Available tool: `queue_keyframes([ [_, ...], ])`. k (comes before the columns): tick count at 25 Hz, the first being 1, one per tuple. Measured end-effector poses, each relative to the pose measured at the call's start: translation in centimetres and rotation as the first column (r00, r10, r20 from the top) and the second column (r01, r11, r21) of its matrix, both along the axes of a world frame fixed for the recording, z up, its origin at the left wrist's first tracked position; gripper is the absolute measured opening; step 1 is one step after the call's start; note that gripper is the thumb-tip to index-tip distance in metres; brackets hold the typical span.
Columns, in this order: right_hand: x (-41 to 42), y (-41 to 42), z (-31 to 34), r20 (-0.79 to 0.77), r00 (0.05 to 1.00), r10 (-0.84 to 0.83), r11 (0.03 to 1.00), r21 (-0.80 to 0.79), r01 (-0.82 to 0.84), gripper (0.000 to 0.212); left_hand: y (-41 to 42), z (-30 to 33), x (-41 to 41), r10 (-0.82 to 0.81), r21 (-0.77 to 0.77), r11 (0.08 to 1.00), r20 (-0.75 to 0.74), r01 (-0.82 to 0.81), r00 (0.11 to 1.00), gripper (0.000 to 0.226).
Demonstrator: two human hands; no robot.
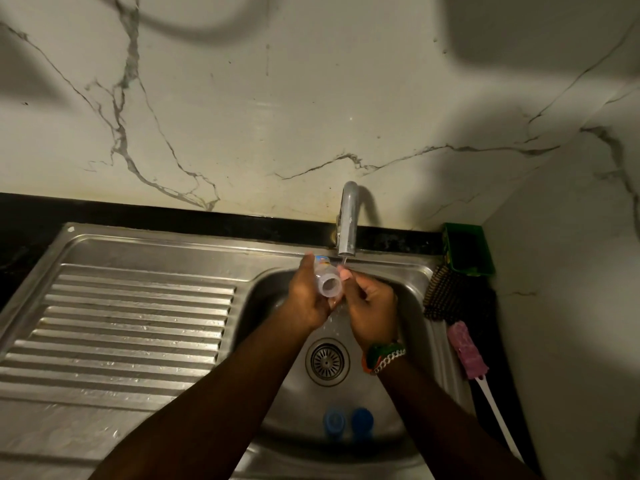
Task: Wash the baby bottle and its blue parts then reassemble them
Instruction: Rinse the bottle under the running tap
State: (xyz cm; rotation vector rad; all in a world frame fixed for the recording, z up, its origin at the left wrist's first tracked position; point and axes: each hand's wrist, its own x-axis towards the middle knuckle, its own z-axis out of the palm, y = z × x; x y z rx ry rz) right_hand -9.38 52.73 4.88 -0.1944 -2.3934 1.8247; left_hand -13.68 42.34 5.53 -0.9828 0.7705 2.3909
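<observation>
Baby bottle (328, 279): held just left of centre frame, above the sink basin, tilted so that its open mouth faces the camera; a coloured label is seen at its far end.
Left hand (309, 299): wrapped around the bottle body from the left, fingers curled closed on it.
Right hand (371, 306): placed just right of the bottle mouth, fingers bent narrow, fingertips at the bottle rim and under the water; whether anything is pinched cannot be told.
Wrist: a green and orange band with a pale chain bracelet (383, 356) is worn on the right wrist.
Tap (348, 223): a curved metal spout is set at centre frame against the marble wall; a thin stream is seen falling onto the right fingertips.
Sink (414, 271): a stainless basin with a round drain strainer (327, 362) below the hands; a ribbed drainboard (131, 327) fills the left of the frame.
Blue parts (348, 422): two blue pieces are laid side by side in the basin, at lower centre frame, between the forearms.
Right edge: a green tub (469, 249) is set by the wall, a dark bristled brush (446, 296) just below it, and a pink bottle brush (467, 351) with a white handle lower still.
</observation>
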Motion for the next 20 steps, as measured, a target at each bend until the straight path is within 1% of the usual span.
queue_keyframes([
  [1,0.4,0.2,0.1,-0.021,0.998,0.064,0.995,0.08,-0.062,0.019,-0.2,0.0,-0.2,0.015,0.063,0.998,0.057,-0.019,0.998,0.061],
  [2,0.6,0.4,0.0,-0.05,0.993,0.106,0.973,0.212,-0.093,0.025,-0.3,0.2,-0.3,-0.006,0.067,0.998,0.097,0.0,0.995,0.062],
  [3,0.7,0.7,0.0,-0.094,0.987,0.128,0.919,0.387,-0.082,0.03,-0.3,0.2,-0.4,-0.042,0.056,0.998,0.126,0.036,0.991,0.064],
  [4,0.8,1.1,-0.1,-0.156,0.975,0.156,0.843,0.536,-0.049,0.035,-0.3,0.1,-0.4,-0.097,0.04,0.995,0.149,0.092,0.984,0.068],
  [5,0.8,1.6,-0.1,-0.21,0.96,0.183,0.78,0.626,-0.011,0.039,-0.2,-0.2,-0.6,-0.149,0.018,0.989,0.185,0.148,0.971,0.072],
  [6,0.9,2.2,0.0,-0.261,0.941,0.215,0.741,0.671,0.016,0.039,-0.2,-0.1,-0.5,-0.18,-0.015,0.982,0.215,0.188,0.96,0.075],
  [7,1.0,2.6,0.1,-0.3,0.919,0.256,0.709,0.705,0.033,0.035,-0.1,-0.2,-0.4,-0.19,-0.028,0.979,0.237,0.202,0.953,0.077],
  [8,1.1,2.9,0.3,-0.305,0.904,0.299,0.67,0.742,0.029,0.033,0.0,-0.3,-0.5,-0.182,-0.023,0.981,0.256,0.194,0.949,0.078],
  [9,1.1,3.1,0.5,-0.258,0.913,0.317,0.627,0.779,0.002,0.032,0.2,-0.4,-0.6,-0.173,-0.031,0.982,0.258,0.187,0.95,0.077],
  [10,0.9,3.2,0.5,-0.181,0.937,0.297,0.586,0.81,-0.03,0.033,0.4,-0.5,-0.6,-0.168,-0.046,0.982,0.247,0.185,0.954,0.076],
  [12,0.2,3.3,0.8,-0.034,0.983,0.178,0.524,0.849,-0.066,0.041,0.9,-0.6,-0.5,-0.172,-0.095,0.976,0.216,0.196,0.961,0.07],
  [13,0.0,3.3,1.0,0.021,0.99,0.137,0.516,0.852,-0.09,0.045,1.2,-0.7,-0.6,-0.171,-0.105,0.975,0.198,0.194,0.965,0.066],
  [14,-0.2,3.3,1.1,0.061,0.989,0.134,0.513,0.85,-0.122,0.048,1.3,-0.6,-0.7,-0.163,-0.103,0.978,0.181,0.183,0.97,0.062],
  [17,-0.7,3.5,1.4,0.175,0.965,0.194,0.542,0.801,-0.254,0.047,1.5,-0.5,-0.7,-0.153,-0.095,0.981,0.152,0.169,0.976,0.058],
  [19,-0.9,3.6,1.6,0.193,0.968,0.159,0.56,0.79,-0.25,0.048,1.4,-0.5,-0.7,-0.145,-0.087,0.984,0.15,0.159,0.978,0.057],
  [20,-1.0,3.5,1.6,0.18,0.972,0.154,0.553,0.799,-0.235,0.049,1.4,-0.5,-0.8,-0.143,-0.082,0.984,0.15,0.156,0.978,0.059],
])
